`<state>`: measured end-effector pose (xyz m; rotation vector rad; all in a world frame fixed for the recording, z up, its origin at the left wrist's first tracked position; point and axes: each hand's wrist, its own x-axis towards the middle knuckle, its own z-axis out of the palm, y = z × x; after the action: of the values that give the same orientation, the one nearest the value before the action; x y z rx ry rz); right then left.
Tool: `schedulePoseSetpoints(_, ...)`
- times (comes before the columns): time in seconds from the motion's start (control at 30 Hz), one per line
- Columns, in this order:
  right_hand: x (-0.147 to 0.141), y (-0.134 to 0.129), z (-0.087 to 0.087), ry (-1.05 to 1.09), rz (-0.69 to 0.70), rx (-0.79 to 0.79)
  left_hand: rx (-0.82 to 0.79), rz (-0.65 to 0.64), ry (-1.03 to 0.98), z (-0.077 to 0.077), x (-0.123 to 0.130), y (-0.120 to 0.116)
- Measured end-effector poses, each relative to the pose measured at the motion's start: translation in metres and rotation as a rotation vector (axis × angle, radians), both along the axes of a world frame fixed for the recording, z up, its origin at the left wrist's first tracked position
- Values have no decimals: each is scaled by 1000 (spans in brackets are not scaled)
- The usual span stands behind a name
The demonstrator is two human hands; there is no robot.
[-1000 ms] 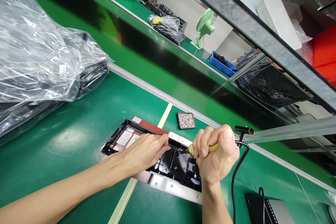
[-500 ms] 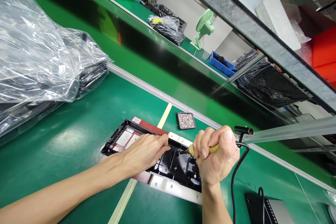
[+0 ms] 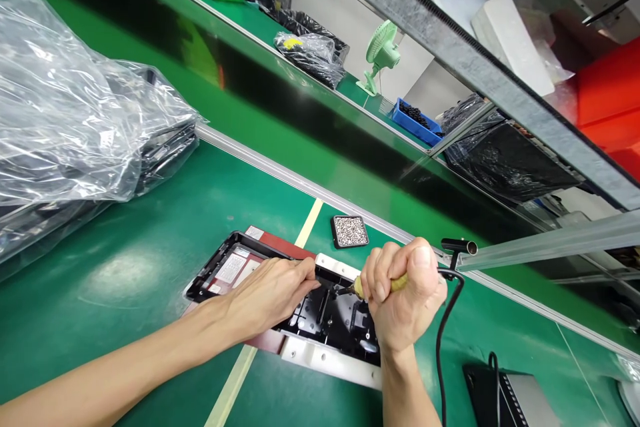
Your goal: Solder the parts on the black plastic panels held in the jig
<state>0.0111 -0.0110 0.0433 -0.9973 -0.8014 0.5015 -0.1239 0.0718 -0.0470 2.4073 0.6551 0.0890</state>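
Observation:
My right hand is wrapped round the yellow handle of a soldering iron, whose black cord runs out past the thumb. The iron's tip points down and left into a black plastic housing; whether it touches the plastic, I cannot tell. Over the housing's middle, my left hand is closed with thumb and fingers pinched near the tip. What sits in that pinch is hidden. The housing lies between white blocks on a reddish-brown base plate. Beyond it stands a small square tray full of tiny shiny metal pieces.
Plastic-wrapped black parts lie on the left of the green bench. A metal tube holder is at the rail on the right. A black-and-grey box stands lower right. A green fan and blue bin are behind.
The whole view has shifted slightly, moving most things a little to the left. Both hands keep nearly the same place over the housing, and the right still grips the soldering iron.

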Motion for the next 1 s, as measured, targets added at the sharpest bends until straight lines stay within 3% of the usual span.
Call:
schedulePoseSetpoints(0.23,3,-7,0,-73,82,-20,3,-4,-83,-7,-2,0)
schedulePoseSetpoints(0.43,13,-10,6,-55,247,-63,-10,-4,-88,-8,-1,1)
schedulePoseSetpoints(0.87,11,-15,12,-181,65,-171,-1,-5,-47,-2,-2,0)
schedulePoseSetpoints(1.0,8,-13,9,-147,5,-112,17,-9,-28,0,-2,0)
